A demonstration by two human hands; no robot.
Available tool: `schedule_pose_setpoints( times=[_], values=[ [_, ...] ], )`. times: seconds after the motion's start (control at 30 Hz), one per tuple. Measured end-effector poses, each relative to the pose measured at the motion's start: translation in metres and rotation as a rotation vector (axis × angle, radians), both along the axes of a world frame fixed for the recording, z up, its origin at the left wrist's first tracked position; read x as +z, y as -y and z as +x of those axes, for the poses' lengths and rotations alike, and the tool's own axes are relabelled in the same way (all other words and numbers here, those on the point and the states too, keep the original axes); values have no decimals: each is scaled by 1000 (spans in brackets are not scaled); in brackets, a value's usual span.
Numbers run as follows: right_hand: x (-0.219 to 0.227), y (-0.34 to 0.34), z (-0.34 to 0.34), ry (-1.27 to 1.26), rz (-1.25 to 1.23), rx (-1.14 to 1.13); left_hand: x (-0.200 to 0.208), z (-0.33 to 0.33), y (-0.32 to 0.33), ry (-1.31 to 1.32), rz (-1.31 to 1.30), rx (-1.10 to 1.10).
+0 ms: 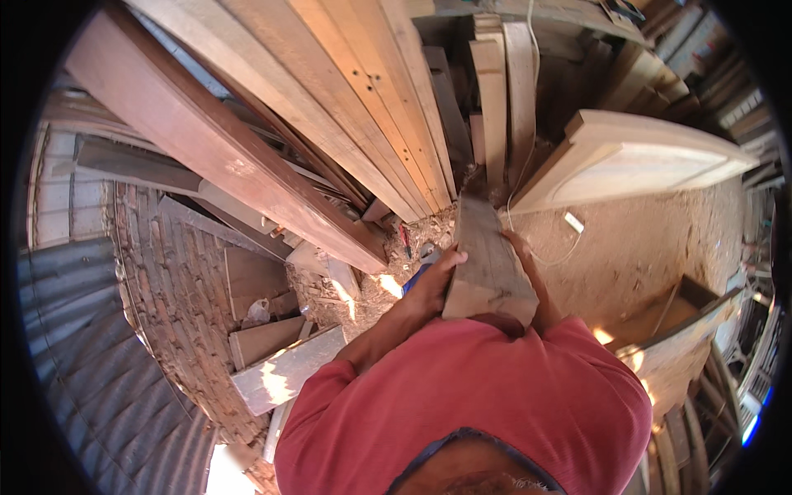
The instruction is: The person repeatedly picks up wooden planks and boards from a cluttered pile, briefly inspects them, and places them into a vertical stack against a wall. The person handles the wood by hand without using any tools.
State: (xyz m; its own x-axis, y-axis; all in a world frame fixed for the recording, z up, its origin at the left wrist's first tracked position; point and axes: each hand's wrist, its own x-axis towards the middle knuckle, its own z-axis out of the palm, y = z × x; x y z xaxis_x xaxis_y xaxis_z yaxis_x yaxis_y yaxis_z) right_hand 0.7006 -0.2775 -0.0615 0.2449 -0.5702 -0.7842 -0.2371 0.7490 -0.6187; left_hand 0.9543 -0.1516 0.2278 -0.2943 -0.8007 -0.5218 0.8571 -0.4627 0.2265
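Main worry: the thick grey-brown wooden block (493, 268) is being held only by its sides, so a drop toward the feet could be caused by either hold being loosened. Its left edge is being clamped by the left grip (446, 262), thumb showing, and its right edge by the right grip (518, 243), though how firmly can't be told. The far end is being held near a thin white cable (536, 74) and some long orange-brown wooden planks (384, 107), so with a careless swing the cable could be snagged or the planks knocked. As for direction, the block is being held right in front of the red cloth shirt (470, 388), its long axis being pointed away from the chest and angled slightly left; exact tilt can't be told.
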Motion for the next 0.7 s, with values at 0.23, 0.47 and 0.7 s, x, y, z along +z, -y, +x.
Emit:
schedule_pose_setpoints(
  times=[0.23,0.47,0.7],
  values=[
    [74,-16,-3,43,420,-177,-39,24,8,20,176,-115],
    [209,1,-52,178,-350,76,-40,22,46,112,151,-44],
    [329,-3,-75,3,-1230,574,-28,-31,66,257,198,236]
  ],
)
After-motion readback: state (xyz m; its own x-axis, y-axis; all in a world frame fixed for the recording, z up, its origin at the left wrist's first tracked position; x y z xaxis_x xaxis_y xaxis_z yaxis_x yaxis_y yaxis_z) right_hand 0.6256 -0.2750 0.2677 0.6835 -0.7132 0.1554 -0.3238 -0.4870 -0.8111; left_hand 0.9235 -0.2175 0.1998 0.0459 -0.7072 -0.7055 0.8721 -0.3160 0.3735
